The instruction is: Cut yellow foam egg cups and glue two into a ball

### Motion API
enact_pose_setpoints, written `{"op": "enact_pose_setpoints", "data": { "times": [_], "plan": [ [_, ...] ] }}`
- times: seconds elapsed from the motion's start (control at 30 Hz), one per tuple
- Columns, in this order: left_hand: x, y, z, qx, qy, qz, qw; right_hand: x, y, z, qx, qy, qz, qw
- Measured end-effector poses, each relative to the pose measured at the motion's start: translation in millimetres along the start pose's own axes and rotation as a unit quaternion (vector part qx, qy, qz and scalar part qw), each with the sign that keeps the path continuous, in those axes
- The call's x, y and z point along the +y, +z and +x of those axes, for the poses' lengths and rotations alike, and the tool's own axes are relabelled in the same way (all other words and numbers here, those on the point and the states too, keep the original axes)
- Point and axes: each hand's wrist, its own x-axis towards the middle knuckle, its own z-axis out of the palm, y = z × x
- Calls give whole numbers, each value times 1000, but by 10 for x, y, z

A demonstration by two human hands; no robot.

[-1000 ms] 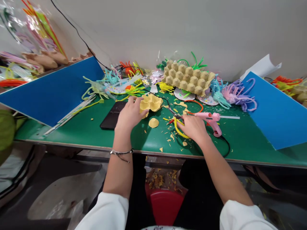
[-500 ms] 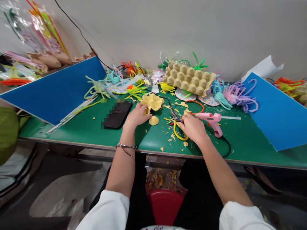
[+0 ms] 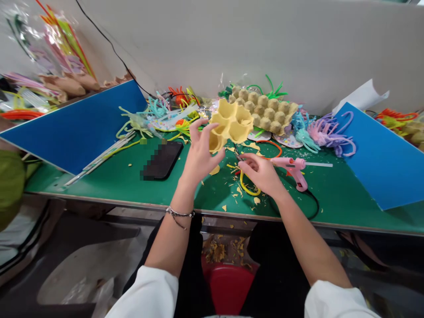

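My left hand (image 3: 202,154) grips the lower left edge of a yellow egg carton piece (image 3: 229,121), raised above the table and tilted so its cups face me. My right hand (image 3: 260,172) is closed around small dark metal scissors (image 3: 237,152), their tips pointing up toward the carton piece; the handles are mostly hidden by my fingers. Below the carton piece a round yellow cut-out (image 3: 215,170) lies on the table, partly covered by my left hand. A bent yellow pipe cleaner (image 3: 247,187) lies just below my right hand.
On the green table (image 3: 109,183) lie a black phone (image 3: 164,161), a pink glue gun (image 3: 294,168) with its cord, and yellow scraps. Blue boards (image 3: 73,126) (image 3: 380,159) stand at both sides. An egg tray (image 3: 265,110) and pipe-cleaner bundles line the back.
My left hand has lifted the egg carton piece off the table, up and to the right. My right hand has turned the scissors slightly upward near it.
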Motion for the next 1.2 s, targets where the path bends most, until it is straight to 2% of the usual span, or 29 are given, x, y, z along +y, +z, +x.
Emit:
{"op": "enact_pose_setpoints", "data": {
  "times": [0.07,0.17,0.3,0.37,0.43,0.53,0.57,0.6,0.7,0.77,0.83,0.93,0.97,1.03,1.2],
  "plan": [
    [137,90,-25,27,26,-6,999,0,50,9,-3,-2,126,992],
    [286,252,-69,51,69,-21,996,13,73,37,22,-40,191,980],
    [347,333,-100,-15,171,-48,984,83,-54,77,105,-55,167,979],
    [341,302,-99,-53,190,-73,978,104,-139,81,151,-45,156,975],
    [335,258,-94,-88,175,-88,977,87,-186,70,154,-38,165,973],
    [347,219,-89,-119,161,-73,977,18,-161,44,111,-63,192,973],
    [357,216,-88,-124,164,-64,977,-1,-141,38,113,-74,192,972],
    [368,217,-88,-130,172,-57,975,-14,-124,34,133,-82,186,970],
    [405,225,-89,-149,207,-72,964,-19,-139,26,247,-100,160,950],
    [421,224,-93,-137,209,-97,963,-22,-210,15,287,-120,138,940],
    [416,212,-95,-80,174,-101,976,-42,-299,-3,277,-134,100,946],
    [362,172,-82,51,69,-64,994,-85,-386,-32,217,-126,54,967],
    [334,157,-72,75,39,-52,995,-98,-393,-41,195,-119,54,972],
    [278,134,-49,82,9,-44,996,-117,-381,-56,155,-106,68,980],
    [183,151,-16,24,-3,-129,991,-133,-317,-81,74,-78,117,987]
  ]
}}
